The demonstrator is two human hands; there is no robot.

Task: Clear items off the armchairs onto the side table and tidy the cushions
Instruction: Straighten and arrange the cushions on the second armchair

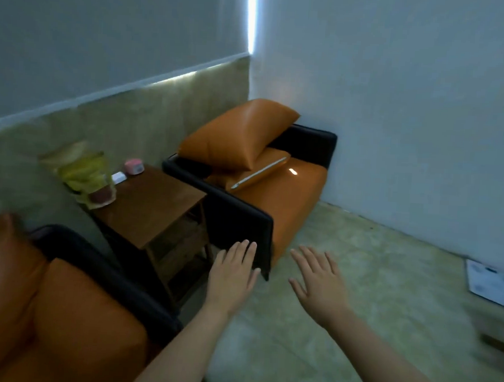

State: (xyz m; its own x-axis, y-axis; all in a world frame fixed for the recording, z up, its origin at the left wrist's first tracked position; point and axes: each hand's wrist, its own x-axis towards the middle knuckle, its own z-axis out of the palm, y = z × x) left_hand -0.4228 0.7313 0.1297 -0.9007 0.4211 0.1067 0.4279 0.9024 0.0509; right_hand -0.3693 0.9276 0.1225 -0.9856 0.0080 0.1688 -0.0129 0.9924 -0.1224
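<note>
Two orange armchairs with black frames were seen flanking a wooden side table. The far armchair (pixel 276 204) was set in the corner, its large cushion (pixel 236 133) tilted against the backrest with a laptop (pixel 260 172) lying slanted just beneath it, apparently left there to be cleared. The near armchair (pixel 60 312) was seen with nothing on its seat. The surface (pixel 155 205) already carried a snack bag (pixel 83 174), a pink pot (pixel 134 166) and a small white item (pixel 118 177), with bare room kept toward its front edge. Open floor was left for the approach. The left hand (pixel 233 278) and right hand (pixel 318 286) were held forward, each grip flat and spread, with nothing held.
</note>
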